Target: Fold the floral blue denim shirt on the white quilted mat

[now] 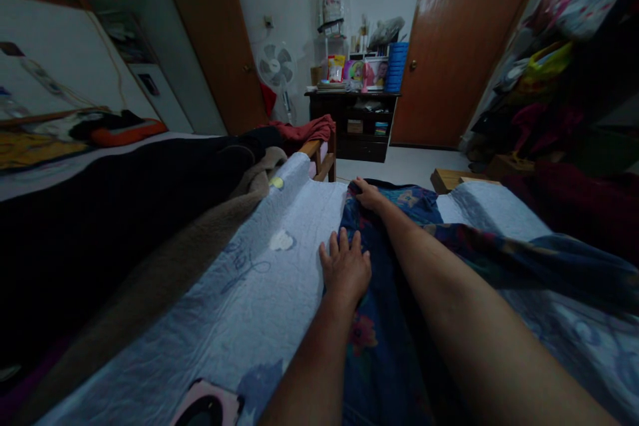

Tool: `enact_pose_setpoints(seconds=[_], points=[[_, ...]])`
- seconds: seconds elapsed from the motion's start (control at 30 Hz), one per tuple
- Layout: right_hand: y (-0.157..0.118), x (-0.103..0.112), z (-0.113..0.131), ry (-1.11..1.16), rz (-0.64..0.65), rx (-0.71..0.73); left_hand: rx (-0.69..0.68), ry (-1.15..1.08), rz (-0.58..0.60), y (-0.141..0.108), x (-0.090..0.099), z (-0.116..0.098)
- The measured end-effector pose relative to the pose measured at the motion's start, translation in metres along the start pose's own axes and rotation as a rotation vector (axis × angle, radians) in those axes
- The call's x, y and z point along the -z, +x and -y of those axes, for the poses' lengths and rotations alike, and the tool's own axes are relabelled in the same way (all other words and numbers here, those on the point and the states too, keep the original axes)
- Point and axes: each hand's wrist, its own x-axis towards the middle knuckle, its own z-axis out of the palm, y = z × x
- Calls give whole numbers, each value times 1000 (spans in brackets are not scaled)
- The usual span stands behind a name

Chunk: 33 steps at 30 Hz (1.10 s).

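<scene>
A dark blue garment with a floral print [384, 346] lies spread over a light bedsheet [284, 279], one long part stretching off to the right. My left hand [346, 266] rests flat on the garment's left edge and the sheet beside it, fingers spread. Farther forward, my right hand [368, 194] touches the garment's far left corner. Its fingers are bent down onto the cloth, and whether they grip it is hard to make out.
Near the lower edge lies a pink and black object [207, 406]. A brown blanket [184, 253] and dark cloth are on the left. Ahead stand a wooden bed post [332, 150], a fan [276, 65] and a dark cabinet [349, 123]. Clothes are piled at right.
</scene>
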Motion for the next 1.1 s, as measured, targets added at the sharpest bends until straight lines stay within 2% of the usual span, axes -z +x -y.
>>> enact_pose_setpoints(seconds=[0.27, 0.37, 0.6, 0.93, 1.03, 1.1], points=[[-6, 10, 7, 24, -121, -116, 126, -86, -63, 9, 16, 4], [-5, 15, 13, -13, -154, -116, 126, -115, -51, 11, 16, 7], [-3, 10, 27, -127, -8, -4, 82, -116, -52, 13, 14, 10], [-5, -11, 23, -136, 33, 26, 178, -29, -37, 5, 20, 7], [-11, -7, 25, -166, 56, 27, 187, -5, -71, 5, 21, 6], [-20, -2, 30, -207, 19, 10, 174, 0, -100, 5, 20, 6]])
